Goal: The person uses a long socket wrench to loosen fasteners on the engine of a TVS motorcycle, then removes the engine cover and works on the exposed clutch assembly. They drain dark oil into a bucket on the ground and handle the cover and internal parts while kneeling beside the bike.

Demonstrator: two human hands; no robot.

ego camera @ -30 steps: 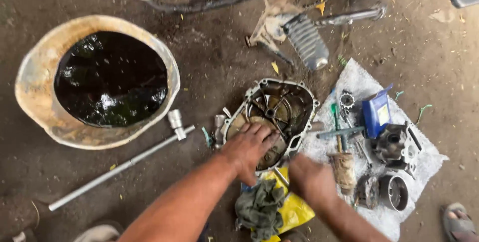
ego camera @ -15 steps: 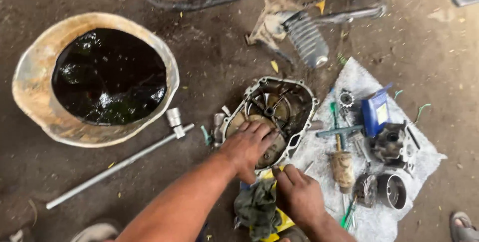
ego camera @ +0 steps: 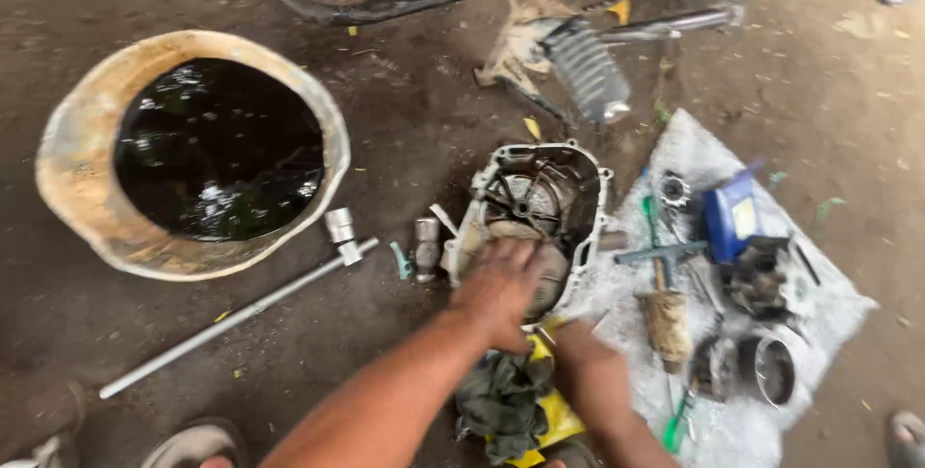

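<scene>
Bare, oil-stained dirt ground (ego camera: 405,111) fills my view, with parts spread across it. My left hand (ego camera: 501,290) lies palm-down on the near edge of the engine cover (ego camera: 535,208), a grey metal casing lying open-side up in the middle of the scene. The fingers are spread and pressed flat over its round inner part, probably to steady it on the soft ground; they are not closed around anything. My right hand (ego camera: 588,357) is just near of the casing, at a dark rag (ego camera: 501,401) lying over a yellow sheet (ego camera: 554,415). It is blurred, and I cannot tell whether its fingers grip anything.

To the left stands a worn basin (ego camera: 67,188) full of black oil, set well apart from the casing. Between them lie a long steel socket wrench (ego camera: 241,314) and a small metal sleeve (ego camera: 426,241). On the right a white cloth (ego camera: 829,314) keeps loose parts off the dirt: a cross wrench (ego camera: 665,251), a blue container (ego camera: 730,213), a wooden-handled tool (ego camera: 667,323) and a round metal cup (ego camera: 773,367). Far of the casing lies a finned engine cylinder (ego camera: 588,68).
</scene>
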